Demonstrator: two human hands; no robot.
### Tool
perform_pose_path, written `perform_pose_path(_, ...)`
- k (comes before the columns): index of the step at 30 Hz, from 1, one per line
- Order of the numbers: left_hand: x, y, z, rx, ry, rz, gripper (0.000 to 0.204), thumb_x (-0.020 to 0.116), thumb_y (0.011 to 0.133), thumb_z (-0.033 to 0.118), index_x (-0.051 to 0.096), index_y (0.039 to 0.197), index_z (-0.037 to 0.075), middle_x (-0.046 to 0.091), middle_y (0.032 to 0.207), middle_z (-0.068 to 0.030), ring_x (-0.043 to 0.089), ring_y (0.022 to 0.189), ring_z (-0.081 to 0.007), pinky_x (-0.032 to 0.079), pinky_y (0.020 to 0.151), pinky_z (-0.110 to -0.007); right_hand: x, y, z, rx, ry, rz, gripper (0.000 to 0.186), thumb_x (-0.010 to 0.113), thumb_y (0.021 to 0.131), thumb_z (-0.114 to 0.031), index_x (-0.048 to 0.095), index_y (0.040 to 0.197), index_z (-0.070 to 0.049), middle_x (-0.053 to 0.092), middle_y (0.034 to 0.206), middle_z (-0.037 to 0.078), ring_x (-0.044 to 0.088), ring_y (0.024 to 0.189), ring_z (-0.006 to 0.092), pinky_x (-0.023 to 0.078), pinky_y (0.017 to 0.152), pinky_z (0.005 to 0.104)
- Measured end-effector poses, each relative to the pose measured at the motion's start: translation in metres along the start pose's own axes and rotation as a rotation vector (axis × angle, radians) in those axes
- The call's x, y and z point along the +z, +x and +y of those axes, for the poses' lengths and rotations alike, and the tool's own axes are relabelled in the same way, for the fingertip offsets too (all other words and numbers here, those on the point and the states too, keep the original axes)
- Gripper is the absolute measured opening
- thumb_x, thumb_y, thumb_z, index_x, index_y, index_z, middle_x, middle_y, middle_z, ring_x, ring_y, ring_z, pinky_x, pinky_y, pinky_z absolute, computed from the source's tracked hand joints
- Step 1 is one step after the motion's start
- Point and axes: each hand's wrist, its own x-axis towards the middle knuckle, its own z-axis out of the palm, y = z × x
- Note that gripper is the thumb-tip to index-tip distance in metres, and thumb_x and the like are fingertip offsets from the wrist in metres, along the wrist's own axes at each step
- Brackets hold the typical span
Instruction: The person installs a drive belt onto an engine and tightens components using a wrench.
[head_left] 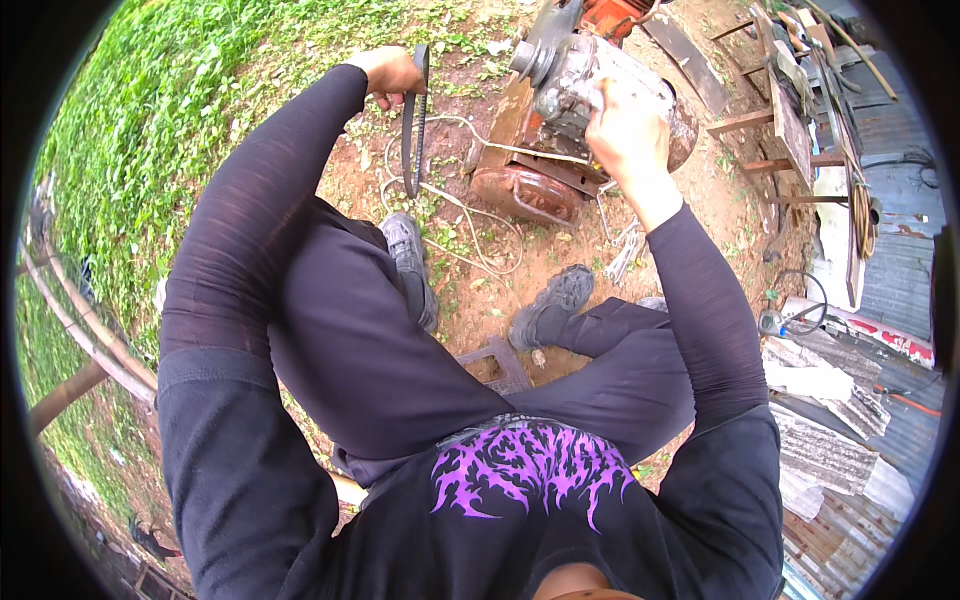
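My left hand (392,74) is closed round the upper end of a black drive belt (407,150), whose ribbed loop hangs down above the ground. In front of me stands a machine with a rusty red-brown tank (525,192). On it sits a worn, paint-flaked metal pump or motor housing (598,85), with a grey grooved pulley (540,60) on its left side. My right hand (630,135) is at the near right side of this housing, fingers curled in and thumb pointing up. What those fingers grip is hidden. Belt and pulley are apart.
A pale cord (470,205) loops over the dirt beside my shoes. Several metal wrenches or rods (625,250) lie right of the tank. A grey plastic crate (497,365) is between my legs. At right stand a wooden rack (790,120) and corrugated sheets (830,440); grass (150,150) grows at left.
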Motion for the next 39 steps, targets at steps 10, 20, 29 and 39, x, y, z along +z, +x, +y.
perform_pose_path(10,0.015,-0.031,0.031,0.067,-0.939,-0.169,0.025,0.046,0.102,0.03,0.063,0.1,0.012,0.061,0.079,-0.0023,0.059,0.076,-0.0169,0.052,0.07,-0.042,0.036,0.047,-0.125,0.253,0.842,-0.208,0.046,0.047,0.101,-0.027,0.038,0.122,0.014,0.065,0.091,0.032,0.067,0.087,0.044,0.055,0.076,0.0472)
perform_pose_path(20,-0.063,-0.015,-0.087,0.196,-1.474,0.16,0.039,0.053,0.103,0.037,0.036,0.074,0.016,0.029,0.064,0.0024,0.029,0.057,-0.0119,0.038,0.064,-0.032,-0.081,-0.05,0.082,0.523,0.53,0.446,0.037,0.055,0.097,-0.026,0.05,0.11,0.008,0.064,0.074,0.025,0.068,0.072,0.0393,0.055,0.065,0.0446)
perform_pose_path(29,-0.077,-0.03,-0.093,0.216,-1.442,0.753,0.033,0.038,0.105,0.027,0.041,0.076,0.013,0.039,0.065,-0.0011,0.034,0.055,-0.0149,0.036,0.055,-0.032,-0.021,-0.385,0.326,1.584,1.328,0.522,0.033,0.059,0.095,-0.04,0.054,0.109,-0.009,0.054,0.082,0.005,0.056,0.067,0.0162,0.048,0.053,0.0383)
perform_pose_path(39,-0.107,-0.007,-0.113,-0.037,-1.437,0.843,0.031,0.048,0.104,0.02,0.051,0.131,0.005,0.055,0.14,-0.0083,0.051,0.13,-0.0245,0.041,0.108,-0.053,0.219,-0.605,0.366,1.863,0.357,-0.671,0.044,0.051,0.089,-0.027,0.065,0.123,-0.002,0.057,0.136,0.019,0.056,0.126,0.0334,0.045,0.1,0.0433)
